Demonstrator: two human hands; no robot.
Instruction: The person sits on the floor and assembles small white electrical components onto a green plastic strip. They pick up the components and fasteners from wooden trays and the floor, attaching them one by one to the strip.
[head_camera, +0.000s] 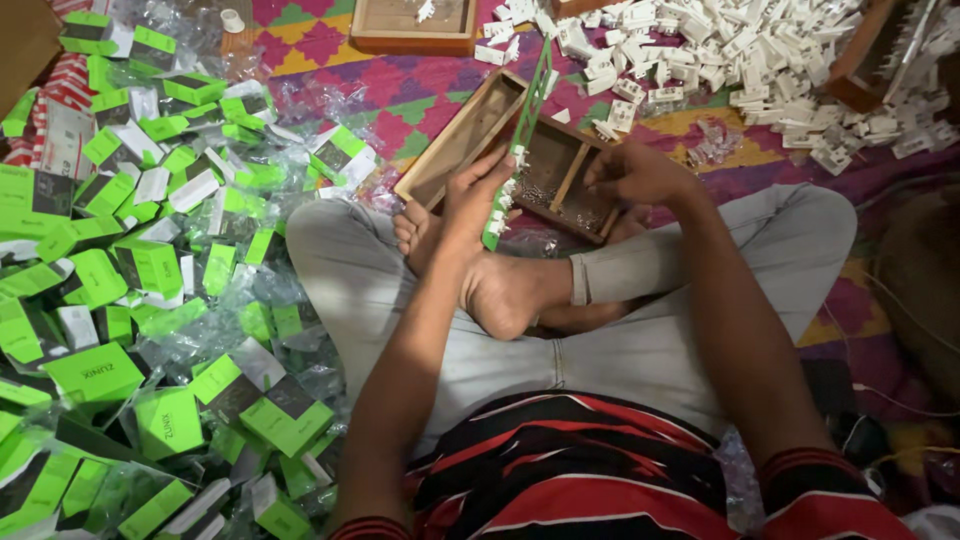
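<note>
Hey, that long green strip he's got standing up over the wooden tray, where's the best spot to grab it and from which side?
Probably the lower end of the green strip, from its left edge, where the left hand wraps it now. The strip is thin and long, leaning up over the wooden tray, and small white pieces sit along its lower edge, so a grip across the flat faces looks best.

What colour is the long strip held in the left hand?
Green, with small white pieces clipped along the strip; left hand grips it. Head view.

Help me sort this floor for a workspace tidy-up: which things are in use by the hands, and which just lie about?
In use:
left hand holding green strip
right hand over wooden tray

Lying about:
green boxes
white plastic parts
second wooden tray
</note>
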